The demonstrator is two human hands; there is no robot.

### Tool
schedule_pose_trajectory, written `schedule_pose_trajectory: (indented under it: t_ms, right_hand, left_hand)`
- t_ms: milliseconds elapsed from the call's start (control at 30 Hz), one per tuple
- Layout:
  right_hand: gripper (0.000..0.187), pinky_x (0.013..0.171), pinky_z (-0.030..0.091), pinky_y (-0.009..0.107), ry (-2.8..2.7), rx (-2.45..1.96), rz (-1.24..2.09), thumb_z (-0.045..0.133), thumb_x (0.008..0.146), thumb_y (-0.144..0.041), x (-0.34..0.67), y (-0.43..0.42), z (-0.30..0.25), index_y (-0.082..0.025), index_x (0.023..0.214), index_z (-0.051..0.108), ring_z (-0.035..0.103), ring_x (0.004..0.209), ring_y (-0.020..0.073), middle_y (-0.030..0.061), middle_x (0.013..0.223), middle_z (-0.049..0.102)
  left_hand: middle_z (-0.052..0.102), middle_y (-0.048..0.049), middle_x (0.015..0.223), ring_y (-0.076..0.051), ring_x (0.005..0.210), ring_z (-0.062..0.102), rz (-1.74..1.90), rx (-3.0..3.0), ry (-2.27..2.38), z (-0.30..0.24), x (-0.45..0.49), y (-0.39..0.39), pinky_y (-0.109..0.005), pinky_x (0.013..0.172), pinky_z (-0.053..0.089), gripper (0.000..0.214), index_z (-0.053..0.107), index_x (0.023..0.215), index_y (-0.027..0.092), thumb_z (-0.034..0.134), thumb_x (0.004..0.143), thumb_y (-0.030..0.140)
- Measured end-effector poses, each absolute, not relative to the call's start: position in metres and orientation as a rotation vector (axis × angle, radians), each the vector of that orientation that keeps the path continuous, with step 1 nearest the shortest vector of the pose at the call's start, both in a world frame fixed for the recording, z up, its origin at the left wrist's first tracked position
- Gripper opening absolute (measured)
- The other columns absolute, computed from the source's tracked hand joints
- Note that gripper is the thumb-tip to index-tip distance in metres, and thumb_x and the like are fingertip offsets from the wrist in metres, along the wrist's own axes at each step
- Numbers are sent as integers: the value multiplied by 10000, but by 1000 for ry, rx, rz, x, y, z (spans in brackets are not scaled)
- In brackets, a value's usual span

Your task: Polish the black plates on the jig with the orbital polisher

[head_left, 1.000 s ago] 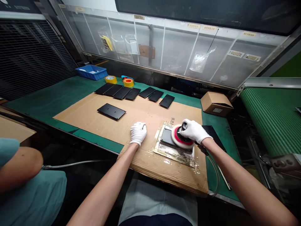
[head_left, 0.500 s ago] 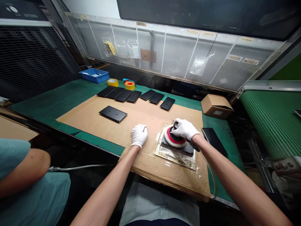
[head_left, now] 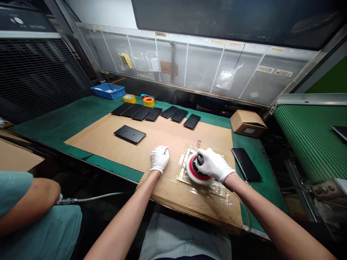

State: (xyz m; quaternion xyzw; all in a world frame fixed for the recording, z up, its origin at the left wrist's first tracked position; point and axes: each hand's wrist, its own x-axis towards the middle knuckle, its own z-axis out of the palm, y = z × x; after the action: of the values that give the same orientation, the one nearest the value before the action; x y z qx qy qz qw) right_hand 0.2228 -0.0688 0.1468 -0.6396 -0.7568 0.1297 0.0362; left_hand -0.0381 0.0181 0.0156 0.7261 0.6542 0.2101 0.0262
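My right hand in a white glove grips the top of a random orbital polisher, which has a white pad on a red backing. The pad lies on a glossy, film-covered patch on the cardboard sheet, and the plate beneath it is hidden. My left hand, also gloved, rests curled on the cardboard just left of the patch, holding nothing. A black perforated metal plate lies farther up the cardboard. Several similar black plates stand in a row along its far edge.
Another black plate lies on the green bench mat at right. Behind are a blue crate, tape rolls, and a cardboard box. A green conveyor belt runs right. A co-worker's arm and an air hose are at left.
The polisher and my right hand have slid toward me and slightly left, and the pad now covers the dark plate seen earlier. My left hand has stayed in place.
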Motion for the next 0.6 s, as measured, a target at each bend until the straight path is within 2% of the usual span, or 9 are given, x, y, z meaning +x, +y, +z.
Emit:
schedule_pose_trajectory:
  t_ms: [167,367,600]
  right_hand:
    - [297,661,387,281,-2238,-2102,399,587,900,-407,240,-87,146,-274,1147,687,634,749,198,83,1003,661]
    - [357,645,381,288,-2107,-2249,345,578,902,-498,262,-84,140,-274,1158,688,647,739,212,95,1014,665]
    - [349,622,385,292,-2005,-2328,369,637,822,-407,273,-44,137,-247,1128,688,689,811,253,107,990,735]
  left_hand:
    - [771,-106,1129,-272,1044,691,665,2248,2019,15,-39,18,-356,978,495,293,770,1085,199,501,983,250]
    - [768,-119,1128,-290,1037,689,680,2240,2016,13,-39,18,-368,967,496,305,778,1099,167,509,981,247]
    - [769,-115,1112,-292,1021,693,690,2235,2025,11,-39,20,-371,948,504,292,782,1087,180,522,972,245]
